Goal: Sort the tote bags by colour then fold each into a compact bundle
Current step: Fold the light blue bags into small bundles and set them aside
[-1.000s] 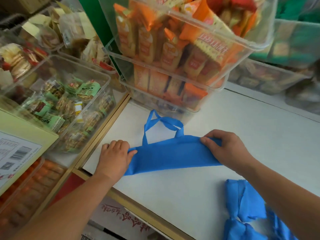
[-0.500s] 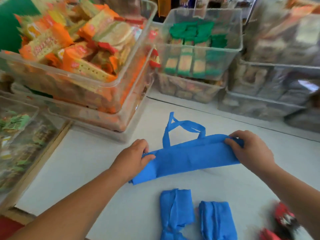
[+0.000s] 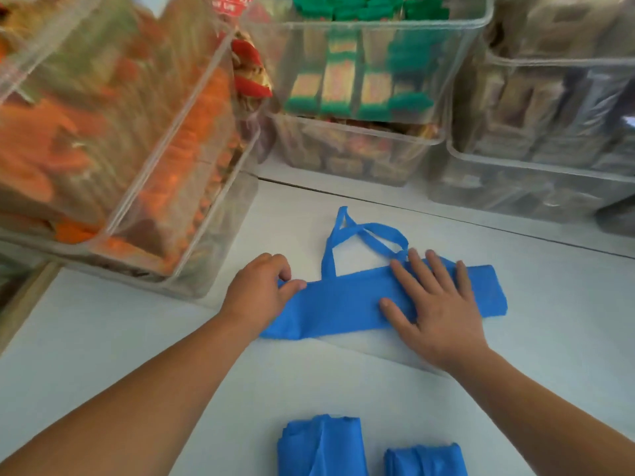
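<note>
A blue tote bag (image 3: 347,304), folded into a long narrow strip, lies flat on the white table (image 3: 549,355). Its two handles loop out on the far side. My left hand (image 3: 259,292) pinches the strip's left end between thumb and curled fingers. My right hand (image 3: 436,307) lies flat on the strip's right half, fingers spread and straight, pressing it down. Two folded blue bundles sit near the front edge, one (image 3: 321,446) on the left and one (image 3: 424,460) on the right.
Clear plastic bins of packaged snacks ring the table: an orange-filled one (image 3: 113,132) at the left, stacked bins with green packs (image 3: 364,77) behind, grey ones (image 3: 549,132) at the right. A wooden edge (image 3: 24,297) shows at far left.
My right hand let go of the strip's right end and now lies flat on it, further left. The strip has been laid flat on the table. The view shifted right.
</note>
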`<state>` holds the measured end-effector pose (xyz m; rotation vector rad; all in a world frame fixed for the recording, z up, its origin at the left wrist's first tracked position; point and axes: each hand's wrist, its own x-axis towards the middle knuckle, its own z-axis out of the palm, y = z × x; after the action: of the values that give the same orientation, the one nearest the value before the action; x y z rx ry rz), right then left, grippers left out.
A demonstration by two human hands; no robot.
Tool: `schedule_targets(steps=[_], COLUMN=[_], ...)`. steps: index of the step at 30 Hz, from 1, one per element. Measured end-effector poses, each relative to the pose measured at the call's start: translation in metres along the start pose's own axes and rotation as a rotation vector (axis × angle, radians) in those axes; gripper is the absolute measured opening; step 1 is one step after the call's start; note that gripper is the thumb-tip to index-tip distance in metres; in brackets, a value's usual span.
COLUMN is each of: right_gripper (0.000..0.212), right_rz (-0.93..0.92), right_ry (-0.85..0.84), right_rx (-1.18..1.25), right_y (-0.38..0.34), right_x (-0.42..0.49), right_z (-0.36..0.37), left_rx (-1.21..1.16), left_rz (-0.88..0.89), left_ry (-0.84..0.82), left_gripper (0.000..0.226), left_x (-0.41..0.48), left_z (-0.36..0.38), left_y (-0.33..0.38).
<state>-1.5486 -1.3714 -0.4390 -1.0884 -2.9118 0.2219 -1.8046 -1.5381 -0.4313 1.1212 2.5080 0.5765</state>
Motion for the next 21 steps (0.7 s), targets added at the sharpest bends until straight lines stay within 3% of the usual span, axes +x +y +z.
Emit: schedule_targets(steps=[10,16,18,21], right_gripper=[0.040,0.045,0.055,0.090], right_rz=[-0.144,-0.071,0.119,0.411], right_ry=[0.268,0.253,0.249,0.153], right_rx=[0.010,-0.082,-0.146,-0.062], right_y=[0.025,0.030,0.027,0.012], right_x=[0.036,0.041,0.048,0.050], right_z=[0.012,0.012,0.011,0.011], left_rx=[-0.114,0.010,-0.036,-0.028], left_rz=[0.144,0.021,-0.022,-0.037], left_ry=[0.030,-0.159,-0.157,-0.119], left_gripper=[0.033,0.030,0.030,0.031], left_x=[-0.004,-0.010,-0.014,-0.024], left_z=[0.003,-0.006,-0.005,-0.003], left_y=[-0.015,-0.014,-0.006,0.003])
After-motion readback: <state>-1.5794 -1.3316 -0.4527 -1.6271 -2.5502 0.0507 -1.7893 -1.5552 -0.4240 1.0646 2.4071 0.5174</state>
